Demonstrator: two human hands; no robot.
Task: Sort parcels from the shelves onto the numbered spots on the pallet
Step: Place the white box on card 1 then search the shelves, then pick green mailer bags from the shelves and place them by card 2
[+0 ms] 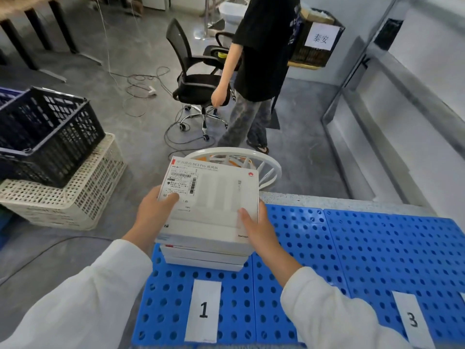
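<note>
Head view — parcel (214, 197) between both hands

Even, soft indoor light; faint shadows; wide-angle bending at edges; slightly soft throughout.

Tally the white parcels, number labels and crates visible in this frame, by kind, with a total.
White parcels: 3, one held in both hands and two stacked beneath
Number labels on the pallet: 2, "1" and "3"
Crates: 2, black on white
Total: 7
</note>
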